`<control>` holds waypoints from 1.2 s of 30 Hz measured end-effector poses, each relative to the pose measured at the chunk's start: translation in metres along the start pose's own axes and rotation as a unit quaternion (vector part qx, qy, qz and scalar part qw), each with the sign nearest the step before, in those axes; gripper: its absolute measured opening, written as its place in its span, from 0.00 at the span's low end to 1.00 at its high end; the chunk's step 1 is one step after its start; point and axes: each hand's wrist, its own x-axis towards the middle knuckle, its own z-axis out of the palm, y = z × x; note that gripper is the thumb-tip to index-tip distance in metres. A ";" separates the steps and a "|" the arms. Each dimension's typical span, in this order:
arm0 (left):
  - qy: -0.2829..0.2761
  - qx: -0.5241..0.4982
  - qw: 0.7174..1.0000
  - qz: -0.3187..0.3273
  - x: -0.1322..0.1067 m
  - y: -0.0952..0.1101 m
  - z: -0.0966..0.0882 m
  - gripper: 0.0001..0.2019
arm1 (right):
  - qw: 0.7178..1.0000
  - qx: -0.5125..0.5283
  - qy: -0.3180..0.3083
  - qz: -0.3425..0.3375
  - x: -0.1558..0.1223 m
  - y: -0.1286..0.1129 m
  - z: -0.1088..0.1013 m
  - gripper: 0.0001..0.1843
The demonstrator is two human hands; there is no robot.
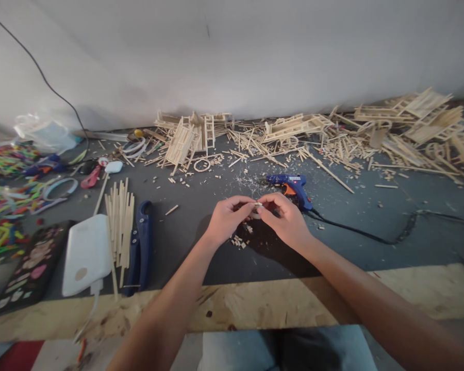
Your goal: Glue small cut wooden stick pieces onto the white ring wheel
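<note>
My left hand (229, 217) and my right hand (288, 219) meet above the dark tabletop. Thumbs and forefingers of both pinch a small pale wooden piece (258, 204). A curved, light-coloured edge shows just beneath it, but the fingers hide most of the shape. Under the hands lies a scatter of short cut stick pieces (239, 241). Close behind my right hand rests a blue hot glue gun (290, 183) with an orange trigger, a small red light showing on its body.
Blue cutters (143, 247), a bundle of wooden sticks (119, 221), a white power bank (87, 255) and a patterned phone case (33, 265) lie at left. Stick-built models (181, 141) and loose sticks line the wall. The glue gun's black cord (355, 232) runs right.
</note>
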 end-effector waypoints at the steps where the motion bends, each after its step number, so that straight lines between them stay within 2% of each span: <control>1: -0.001 -0.001 1.000 0.000 0.000 0.000 0.000 0.10 | 1.000 0.003 -0.001 -0.001 0.000 0.000 0.000 0.05; 14: -0.004 0.035 0.999 0.010 -0.001 -0.002 -0.001 0.11 | 1.000 -0.025 0.008 -0.010 0.001 0.002 -0.003 0.07; 21: -0.006 0.039 0.999 0.011 -0.001 -0.002 0.000 0.10 | 0.998 -0.058 -0.010 -0.032 0.003 0.000 -0.006 0.07; 36: 0.002 0.061 0.998 0.015 -0.001 -0.004 -0.001 0.11 | 0.996 -0.083 -0.032 -0.033 0.005 -0.004 -0.010 0.06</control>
